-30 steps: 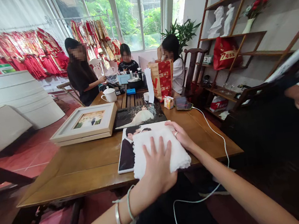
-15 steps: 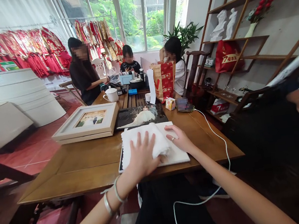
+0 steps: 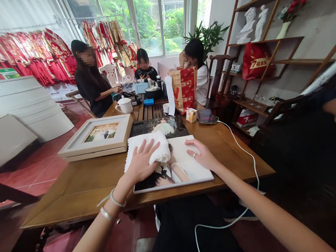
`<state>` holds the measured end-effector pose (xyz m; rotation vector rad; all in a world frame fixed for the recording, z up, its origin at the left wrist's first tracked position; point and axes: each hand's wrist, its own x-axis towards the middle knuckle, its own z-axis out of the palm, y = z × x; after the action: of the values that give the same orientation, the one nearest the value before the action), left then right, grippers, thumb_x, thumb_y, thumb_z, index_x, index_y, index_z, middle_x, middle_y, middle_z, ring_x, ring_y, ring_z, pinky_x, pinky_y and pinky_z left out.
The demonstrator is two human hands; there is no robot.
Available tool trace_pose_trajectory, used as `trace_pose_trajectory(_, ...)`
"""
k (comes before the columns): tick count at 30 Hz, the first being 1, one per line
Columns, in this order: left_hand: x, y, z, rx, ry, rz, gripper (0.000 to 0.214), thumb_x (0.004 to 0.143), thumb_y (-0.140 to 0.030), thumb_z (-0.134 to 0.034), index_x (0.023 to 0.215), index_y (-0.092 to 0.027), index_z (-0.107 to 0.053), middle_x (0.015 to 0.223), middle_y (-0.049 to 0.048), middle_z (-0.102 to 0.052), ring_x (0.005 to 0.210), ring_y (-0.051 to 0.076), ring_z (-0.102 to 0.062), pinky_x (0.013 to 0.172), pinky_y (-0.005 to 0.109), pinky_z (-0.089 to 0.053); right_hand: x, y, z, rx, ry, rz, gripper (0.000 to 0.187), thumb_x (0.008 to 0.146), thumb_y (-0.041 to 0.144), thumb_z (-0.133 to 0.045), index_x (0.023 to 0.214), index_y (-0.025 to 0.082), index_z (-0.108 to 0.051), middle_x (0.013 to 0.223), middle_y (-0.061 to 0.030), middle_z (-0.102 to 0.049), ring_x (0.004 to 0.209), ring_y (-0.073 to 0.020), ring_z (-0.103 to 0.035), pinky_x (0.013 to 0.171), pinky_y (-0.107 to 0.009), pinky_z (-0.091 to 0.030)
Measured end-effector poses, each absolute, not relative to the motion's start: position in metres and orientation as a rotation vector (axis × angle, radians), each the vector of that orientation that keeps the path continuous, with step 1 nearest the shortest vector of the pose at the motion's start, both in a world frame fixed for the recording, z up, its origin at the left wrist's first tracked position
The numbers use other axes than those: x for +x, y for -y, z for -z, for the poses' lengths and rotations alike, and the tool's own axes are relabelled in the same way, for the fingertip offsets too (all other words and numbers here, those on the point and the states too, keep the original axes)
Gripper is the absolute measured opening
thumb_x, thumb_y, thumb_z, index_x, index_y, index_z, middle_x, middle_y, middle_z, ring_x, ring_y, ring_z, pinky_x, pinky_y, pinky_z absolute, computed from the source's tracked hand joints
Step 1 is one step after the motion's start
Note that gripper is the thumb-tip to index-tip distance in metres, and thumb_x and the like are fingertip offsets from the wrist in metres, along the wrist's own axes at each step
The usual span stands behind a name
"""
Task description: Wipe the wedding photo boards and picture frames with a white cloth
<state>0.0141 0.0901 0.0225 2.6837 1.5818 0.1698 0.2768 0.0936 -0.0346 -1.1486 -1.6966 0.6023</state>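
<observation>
A folded white cloth (image 3: 161,143) lies over the upper left part of a photo panel (image 3: 191,160) at the table's near edge. My left hand (image 3: 142,159) rests on this cloth with its fingers spread, pressing it flat rather than gripping it. On the panel's right side, my right hand (image 3: 202,154) lies open, thumb and fingers apart, a ring on one finger. The panel shows a pale right part and a dark left part with a printed figure, partly under the cloth. Just behind it is a dark photo print (image 3: 176,125) with a white gown.
Framed pictures (image 3: 97,151) are stacked at the left on the wooden table (image 3: 80,191). Behind stand a lidded white cup (image 3: 125,105), a paper bag (image 3: 186,88) and a small box (image 3: 191,115). A white cable (image 3: 248,148) crosses the right side. Several people sit around.
My left hand has slid the cloth to the left and slightly away, uncovering the figure on the panel. My right hand stays in about the same place.
</observation>
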Motion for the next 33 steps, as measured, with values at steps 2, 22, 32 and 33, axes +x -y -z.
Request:
trace_pose_trajectory(2, 0.012, -0.067, -0.021, 2.706, -1.545, -0.182, 0.062, 0.089, -0.044, -0.038, 0.147, -0.026, -0.024, 0.156, 0.0029, -0.014, 0.142, 0.033, -0.004, 0.110, 0.058, -0.013, 0.276, -0.093, 0.034, -1.152, 1.692, -0.600, 0.024, 0.078, 0.022, -0.057, 0.102, 0.021, -0.060, 0.114, -0.0092, -0.064, 0.113, -0.0234, -0.057, 0.101, -0.045, -0.040)
trace_pose_trajectory(22, 0.014, -0.097, -0.031, 2.647, -1.455, -0.134, 0.062, 0.087, -0.037, -0.039, 0.146, -0.030, -0.024, 0.155, 0.0004, -0.017, 0.143, 0.028, -0.007, 0.111, 0.056, -0.014, 0.279, -0.093, 0.035, -1.146, 1.715, -0.624, 0.027, 0.079, 0.023, -0.057, 0.105, 0.022, -0.059, 0.115, -0.0088, -0.064, 0.114, -0.0230, -0.057, 0.103, -0.045, -0.039)
trace_pose_trajectory(32, 0.053, -0.101, -0.029, 2.703, -1.546, -0.154, 0.060, 0.089, -0.045, -0.042, 0.145, -0.034, -0.026, 0.155, 0.0062, -0.017, 0.141, 0.038, -0.007, 0.107, 0.063, -0.011, 0.278, -0.093, 0.034, -1.145, 1.696, -0.663, 0.028, 0.078, 0.024, -0.057, 0.107, 0.022, -0.058, 0.116, -0.0087, -0.063, 0.113, -0.0233, -0.057, 0.102, -0.044, -0.039)
trace_pose_trajectory(33, 0.059, -0.090, -0.029, 2.724, -1.512, -0.147, 0.061, 0.088, -0.044, -0.045, 0.145, -0.034, -0.026, 0.155, 0.0062, -0.016, 0.141, 0.039, -0.006, 0.107, 0.064, -0.011, 0.279, -0.093, 0.034, -1.144, 1.697, -0.663, 0.029, 0.078, 0.024, -0.057, 0.107, 0.022, -0.059, 0.116, -0.0090, -0.063, 0.113, -0.0237, -0.057, 0.102, -0.045, -0.039)
